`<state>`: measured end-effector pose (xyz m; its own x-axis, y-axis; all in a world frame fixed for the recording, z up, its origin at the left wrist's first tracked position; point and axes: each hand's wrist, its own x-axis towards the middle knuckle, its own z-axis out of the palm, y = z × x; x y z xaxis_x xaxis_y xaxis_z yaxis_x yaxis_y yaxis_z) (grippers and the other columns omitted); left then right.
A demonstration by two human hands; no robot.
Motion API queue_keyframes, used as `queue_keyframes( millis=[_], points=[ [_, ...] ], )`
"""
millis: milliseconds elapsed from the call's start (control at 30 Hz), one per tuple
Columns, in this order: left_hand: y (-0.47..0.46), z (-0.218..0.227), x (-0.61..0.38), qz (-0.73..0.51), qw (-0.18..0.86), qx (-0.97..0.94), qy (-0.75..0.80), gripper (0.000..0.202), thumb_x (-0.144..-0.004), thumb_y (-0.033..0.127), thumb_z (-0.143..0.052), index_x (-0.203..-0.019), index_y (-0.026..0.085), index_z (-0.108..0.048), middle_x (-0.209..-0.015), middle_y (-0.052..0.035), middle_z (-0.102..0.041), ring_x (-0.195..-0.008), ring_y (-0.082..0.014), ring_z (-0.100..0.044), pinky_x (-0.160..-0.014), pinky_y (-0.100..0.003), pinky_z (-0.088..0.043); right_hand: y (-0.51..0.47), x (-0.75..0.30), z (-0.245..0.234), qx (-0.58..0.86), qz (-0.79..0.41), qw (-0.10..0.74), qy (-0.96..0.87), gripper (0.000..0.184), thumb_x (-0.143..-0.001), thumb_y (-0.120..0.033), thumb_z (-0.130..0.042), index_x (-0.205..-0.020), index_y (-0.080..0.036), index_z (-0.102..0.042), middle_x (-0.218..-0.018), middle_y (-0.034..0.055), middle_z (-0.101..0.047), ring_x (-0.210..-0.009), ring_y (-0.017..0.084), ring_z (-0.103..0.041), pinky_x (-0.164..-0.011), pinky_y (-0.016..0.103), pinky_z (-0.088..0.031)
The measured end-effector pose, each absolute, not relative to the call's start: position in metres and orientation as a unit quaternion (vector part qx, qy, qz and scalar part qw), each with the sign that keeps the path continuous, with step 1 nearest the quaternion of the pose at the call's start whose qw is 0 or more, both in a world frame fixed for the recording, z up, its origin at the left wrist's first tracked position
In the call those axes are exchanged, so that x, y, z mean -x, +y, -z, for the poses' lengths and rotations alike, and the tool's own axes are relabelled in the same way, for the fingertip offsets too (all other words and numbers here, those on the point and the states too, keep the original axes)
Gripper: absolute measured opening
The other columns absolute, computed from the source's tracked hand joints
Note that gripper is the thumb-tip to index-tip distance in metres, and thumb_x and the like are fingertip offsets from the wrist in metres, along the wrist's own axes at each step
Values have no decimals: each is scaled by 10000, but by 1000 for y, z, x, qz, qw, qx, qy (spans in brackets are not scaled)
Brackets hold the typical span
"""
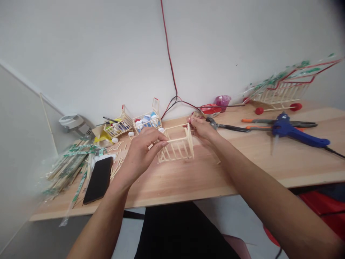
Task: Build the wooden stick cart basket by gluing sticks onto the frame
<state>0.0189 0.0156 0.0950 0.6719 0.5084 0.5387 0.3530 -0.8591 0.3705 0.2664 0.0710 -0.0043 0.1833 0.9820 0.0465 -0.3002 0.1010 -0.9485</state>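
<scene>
A small open basket frame of thin wooden sticks (178,144) stands on the wooden table (188,180) in front of me. My left hand (142,151) pinches the frame's top left rail between thumb and fingers. My right hand (202,129) grips the frame's far right corner, fingers curled around it. Both forearms reach in from the bottom of the view.
A black phone (98,179) and a pile of wrapped sticks (67,167) lie at left. Two small stick baskets with bottle caps (134,124) sit behind. Pliers (229,126), a blue glue gun (296,132), red bowls (211,109) and a stick cart (283,91) are at right.
</scene>
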Motion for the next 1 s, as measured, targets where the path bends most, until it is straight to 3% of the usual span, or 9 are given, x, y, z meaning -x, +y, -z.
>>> queue_keyframes(
  millis=[267, 533, 667, 800, 1000],
  points=[
    [33, -88, -14, -344, 157, -903, 204, 125, -922, 250, -590, -834, 174, -633, -886, -39, -673, -910, -171, -607, -885, -330, -443, 63, -259, -4, 397, -520, 649, -388, 230, -828, -407, -635, -762, -221, -519, -723, -7, -664, -563, 110, -554, -548, 232, -454],
    [60, -76, -13, -398, 116, -883, 219, 108, -921, 236, -579, -934, 195, -678, -1236, -81, -614, -1201, -206, -548, -1037, -391, -418, 57, -261, -11, 359, -499, 689, -384, 286, -806, -452, -652, -775, -218, -491, -843, -5, -684, -559, 92, -542, -513, 227, -443],
    [74, -65, -16, -414, 126, -873, 227, 107, -904, 224, -597, -928, 191, -696, -1227, -88, -615, -1184, -211, -557, -1029, -412, -436, 58, -264, -11, 332, -495, 723, -349, 268, -793, -425, -679, -800, -220, -507, -827, -12, -668, -586, 97, -562, -515, 228, -457],
    [87, -57, -18, -423, 148, -863, 233, 106, -890, 214, -609, -924, 199, -708, -1202, -86, -628, -1156, -207, -573, -1005, -421, -464, 59, -267, -13, 320, -485, 747, -323, 282, -763, -419, -714, -795, -218, -519, -785, -26, -644, -552, 79, -531, -448, 193, -400],
    [103, -42, -21, -465, 243, -817, 241, 148, -848, 235, -642, -981, 207, -703, -1175, -88, -623, -1169, -222, -570, -888, -379, -548, 57, -267, -16, 306, -467, 760, -333, 346, -713, -462, -753, -800, -228, -513, -728, -49, -587, -560, 78, -521, -461, 189, -403]
  ],
)
